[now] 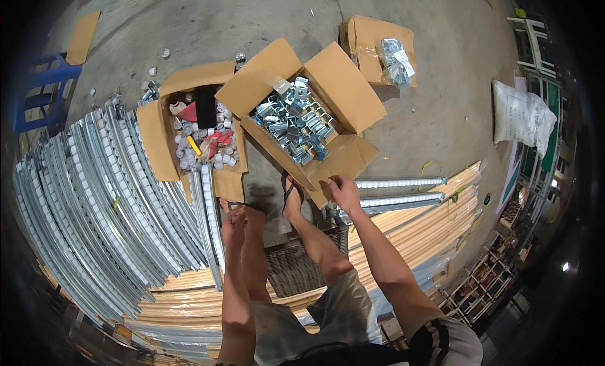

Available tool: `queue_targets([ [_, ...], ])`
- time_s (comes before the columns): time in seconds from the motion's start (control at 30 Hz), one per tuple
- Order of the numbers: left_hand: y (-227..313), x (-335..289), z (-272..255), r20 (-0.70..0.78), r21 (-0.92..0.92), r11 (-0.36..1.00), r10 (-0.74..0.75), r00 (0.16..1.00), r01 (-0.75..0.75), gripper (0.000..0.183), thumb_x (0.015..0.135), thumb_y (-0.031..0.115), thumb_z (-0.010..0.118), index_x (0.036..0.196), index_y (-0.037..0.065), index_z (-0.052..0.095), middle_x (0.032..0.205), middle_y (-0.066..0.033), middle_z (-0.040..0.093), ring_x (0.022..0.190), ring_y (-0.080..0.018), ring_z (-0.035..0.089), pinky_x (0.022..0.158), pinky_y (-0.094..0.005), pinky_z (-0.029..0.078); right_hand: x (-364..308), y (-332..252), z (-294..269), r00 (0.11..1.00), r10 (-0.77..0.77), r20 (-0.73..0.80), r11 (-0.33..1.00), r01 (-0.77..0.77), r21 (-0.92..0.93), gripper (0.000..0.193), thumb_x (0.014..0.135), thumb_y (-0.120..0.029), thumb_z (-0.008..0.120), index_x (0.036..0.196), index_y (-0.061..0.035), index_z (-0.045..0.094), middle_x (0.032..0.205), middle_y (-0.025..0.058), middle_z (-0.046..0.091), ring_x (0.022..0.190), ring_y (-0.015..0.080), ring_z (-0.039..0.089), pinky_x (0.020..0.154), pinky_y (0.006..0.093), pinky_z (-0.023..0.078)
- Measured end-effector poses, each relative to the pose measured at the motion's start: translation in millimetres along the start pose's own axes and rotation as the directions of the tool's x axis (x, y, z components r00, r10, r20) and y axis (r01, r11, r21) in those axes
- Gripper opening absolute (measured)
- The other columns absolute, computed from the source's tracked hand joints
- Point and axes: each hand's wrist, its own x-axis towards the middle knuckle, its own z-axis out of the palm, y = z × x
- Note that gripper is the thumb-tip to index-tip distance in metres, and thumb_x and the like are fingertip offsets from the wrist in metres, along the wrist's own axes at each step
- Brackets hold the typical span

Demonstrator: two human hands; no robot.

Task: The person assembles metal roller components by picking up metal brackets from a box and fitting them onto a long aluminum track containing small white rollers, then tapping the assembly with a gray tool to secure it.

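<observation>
My right hand (344,194) is closed, thumb against fingers, at the near flap of an open cardboard box (353,101); whether it grips the flap edge or something small I cannot make out. That box holds many shiny bent metal brackets (296,117). My left hand (234,223) has its fingers curled together above my foot, beside a metal roller track (208,208). What it holds, if anything, is hidden. Left of the bracket box, a second open box (157,142) contains white rollers, red-and-grey gloves (216,141), a black item (205,106) and a yellow-handled tool (194,145).
Many roller tracks (82,177) lie in rows at left. Two more roller tracks (403,183) lie at right over bundled tan pipes (416,230). A woven seat (296,265) is beneath me. A closed carton (372,45) bears a bag of metal parts; a white sack (523,117) lies far right.
</observation>
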Motion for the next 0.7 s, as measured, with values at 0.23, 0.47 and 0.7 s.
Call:
queue_targets([
  [0.23, -19.4, 20.4, 6.7, 0.027, 0.169, 0.985, 0.013, 1.0, -0.017, 0.032, 0.097, 0.027, 0.065, 0.117, 0.003, 0.061, 0.095, -0.0035, 0.067, 0.082, -0.0117, 0.064, 0.073, -0.0272, 0.05, -12.1, 37.0, 12.6, 0.994, 0.032, -0.108, 0.997, -0.04, -0.072, 0.036, 0.089, -0.037, 0.065, 0.103, -0.0038, 0.064, 0.078, 0.0158, 0.069, 0.079, 0.0345, 0.068, 0.071, 0.0439, 0.052],
  [0.47, 10.9, 13.1, 41.1, 0.2, -0.096, 0.991, 0.115, 0.973, -0.098, 0.03, 0.099, 0.014, 0.062, 0.125, 0.0, 0.056, 0.099, -0.0055, 0.067, 0.089, -0.0137, 0.064, 0.08, -0.0272, 0.05, 17.3, 31.3, -60.1, 0.881, 0.078, 0.466, 0.9, -0.264, 0.347, 0.042, 0.092, -0.044, 0.068, 0.095, -0.0023, 0.064, 0.071, 0.0049, 0.068, 0.048, 0.0102, 0.056, 0.043, 0.0229, 0.045],
  [0.7, 133.4, 14.7, 21.3, 0.274, 0.266, 0.933, 0.167, 0.947, -0.241, 0.043, 0.095, 0.008, 0.063, 0.134, -0.004, 0.051, 0.112, -0.014, 0.067, 0.102, -0.0181, 0.063, 0.09, -0.0311, 0.049, 264.8, 58.1, -220.8, 0.803, -0.238, -0.547, 0.961, 0.113, -0.253, 0.06, 0.088, -0.05, 0.068, 0.11, 0.0058, 0.062, 0.095, 0.0205, 0.07, 0.085, 0.0351, 0.067, 0.078, 0.0438, 0.054],
])
